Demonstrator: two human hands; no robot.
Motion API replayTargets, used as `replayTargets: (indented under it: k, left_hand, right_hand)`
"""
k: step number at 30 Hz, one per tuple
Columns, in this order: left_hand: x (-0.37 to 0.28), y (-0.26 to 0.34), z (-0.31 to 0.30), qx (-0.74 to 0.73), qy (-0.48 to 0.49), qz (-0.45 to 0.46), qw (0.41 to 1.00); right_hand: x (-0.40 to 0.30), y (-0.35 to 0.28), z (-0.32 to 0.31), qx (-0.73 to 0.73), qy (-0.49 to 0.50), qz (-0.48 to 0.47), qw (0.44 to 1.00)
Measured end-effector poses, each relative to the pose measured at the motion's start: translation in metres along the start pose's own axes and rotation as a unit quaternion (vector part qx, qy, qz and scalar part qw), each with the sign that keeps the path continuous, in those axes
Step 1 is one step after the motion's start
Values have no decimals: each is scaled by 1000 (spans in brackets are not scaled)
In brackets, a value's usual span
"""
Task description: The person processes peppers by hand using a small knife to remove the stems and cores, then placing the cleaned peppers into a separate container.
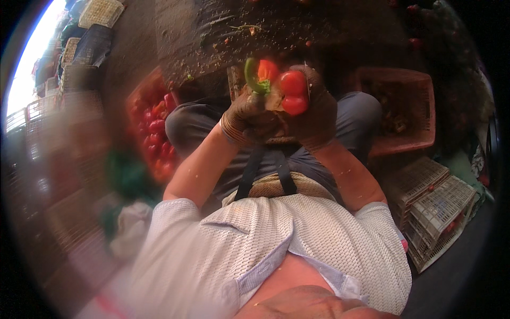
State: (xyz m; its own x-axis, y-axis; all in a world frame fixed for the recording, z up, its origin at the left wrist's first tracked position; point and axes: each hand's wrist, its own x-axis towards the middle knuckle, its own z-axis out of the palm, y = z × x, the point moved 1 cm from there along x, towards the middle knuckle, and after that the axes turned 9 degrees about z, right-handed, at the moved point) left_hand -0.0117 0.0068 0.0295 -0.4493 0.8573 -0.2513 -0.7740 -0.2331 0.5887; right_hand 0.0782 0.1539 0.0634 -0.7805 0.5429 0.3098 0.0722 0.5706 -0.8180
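Observation:
Both hands wear dark, dirty work gloves and meet above the lap. My left hand (253, 117) grips an orange-red bell pepper part (267, 71) with a curved green stem (250, 75). Beside it, my right hand (318, 107) holds a glossy red bell pepper piece (294, 91), its lobes facing left. A pale seed core (274, 100) shows between the two parts. Whether the parts are fully separate cannot be told. A thin bright edge runs along the red piece at the right fingers; what it belongs to is unclear. Small seeds stick to both forearms.
A red crate (145, 85) of red peppers stands left of the left knee. Right of the right knee is a reddish crate (428, 107) with scraps inside. Pale plastic crates (442, 203) lie lower right; more crates (101, 12) are stacked upper left. Seeds litter the dark surface (191, 40) ahead.

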Motion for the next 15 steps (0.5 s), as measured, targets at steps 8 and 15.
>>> replayTargets:
  k: [8, 15]
  left_hand:
    - [-16, -9, -14, 191, -22, -29, 981]
    - [2, 2, -28, 565, 57, 246, 785]
  right_hand:
    - [-55, 72, 21, 205, -128, 254, 936]
    - [-65, 88, -7, 338, -154, 521, 769]
